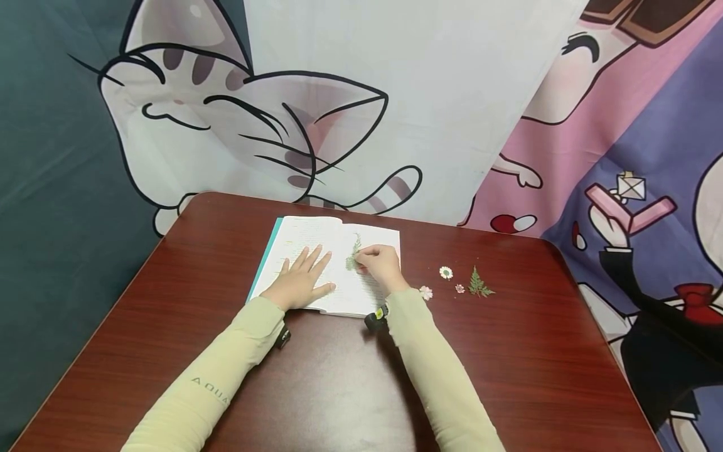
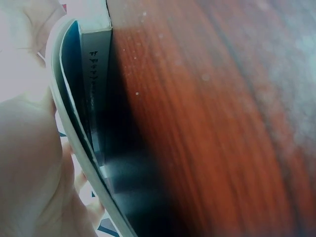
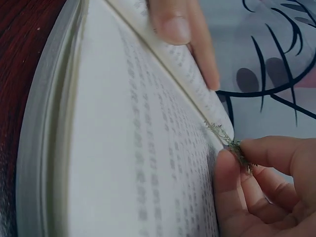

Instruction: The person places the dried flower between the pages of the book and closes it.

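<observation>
An open book [image 1: 344,295] with printed pages and a teal cover edge lies on the table. My left hand [image 1: 299,282] rests on its left page, fingers straight and spread. In the left wrist view that hand [image 2: 24,148] is beside the raised edge of the cover [image 2: 74,108]. Over the right page my right hand [image 1: 383,267] holds a green fern sprig [image 1: 356,243]. The right wrist view has thumb and forefinger pinching the sprig [image 3: 240,154], close to the page [image 3: 108,128] near the book's fold.
To the right of the book lie a white daisy-like flower [image 1: 445,272], a pale pink flower [image 1: 426,293], a small pink flower [image 1: 460,289] and another green fern leaf [image 1: 479,284]. Behind the dark red wooden table [image 1: 316,389] hangs a cartoon-printed cloth [image 1: 452,94].
</observation>
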A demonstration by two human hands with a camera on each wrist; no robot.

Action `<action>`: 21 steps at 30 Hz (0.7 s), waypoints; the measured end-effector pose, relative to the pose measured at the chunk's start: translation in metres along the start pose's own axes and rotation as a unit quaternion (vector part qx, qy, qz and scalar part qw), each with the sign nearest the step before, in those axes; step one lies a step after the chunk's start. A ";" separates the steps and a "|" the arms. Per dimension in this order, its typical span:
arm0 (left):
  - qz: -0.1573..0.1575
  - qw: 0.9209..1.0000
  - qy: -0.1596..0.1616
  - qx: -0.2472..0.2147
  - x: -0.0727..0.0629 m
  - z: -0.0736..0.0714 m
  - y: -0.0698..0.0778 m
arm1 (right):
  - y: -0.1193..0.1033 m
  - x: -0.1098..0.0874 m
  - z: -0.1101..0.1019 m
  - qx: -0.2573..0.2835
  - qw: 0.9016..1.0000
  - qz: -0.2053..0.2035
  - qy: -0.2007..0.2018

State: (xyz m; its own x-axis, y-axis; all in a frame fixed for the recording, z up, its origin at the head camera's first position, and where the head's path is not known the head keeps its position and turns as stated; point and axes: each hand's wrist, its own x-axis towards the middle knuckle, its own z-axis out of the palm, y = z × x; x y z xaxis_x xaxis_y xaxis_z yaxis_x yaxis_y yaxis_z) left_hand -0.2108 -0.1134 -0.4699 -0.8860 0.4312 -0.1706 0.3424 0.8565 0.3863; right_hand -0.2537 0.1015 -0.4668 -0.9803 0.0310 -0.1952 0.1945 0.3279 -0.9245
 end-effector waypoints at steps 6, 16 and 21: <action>0.000 1.000 0.000 -0.002 0.000 0.000 0.000 | 0.000 0.002 0.008 -0.074 0.997 -0.014 0.012; -0.003 1.000 -0.005 -0.008 -0.001 0.000 0.000 | 0.000 0.003 0.016 -0.129 0.990 -0.051 0.029; 0.000 1.000 0.001 -0.004 -0.001 -0.001 0.001 | 0.000 0.001 0.016 -0.148 0.986 -0.066 0.036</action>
State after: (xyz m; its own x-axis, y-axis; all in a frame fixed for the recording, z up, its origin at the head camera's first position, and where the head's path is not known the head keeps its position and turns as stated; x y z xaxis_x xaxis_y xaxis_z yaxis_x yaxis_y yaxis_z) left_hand -0.2099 -0.1135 -0.4688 -0.8867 0.4301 -0.1695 0.3393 0.8545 0.3932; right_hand -0.2545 0.0866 -0.4726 -0.9984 0.0329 -0.0470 0.0574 0.5951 -0.8016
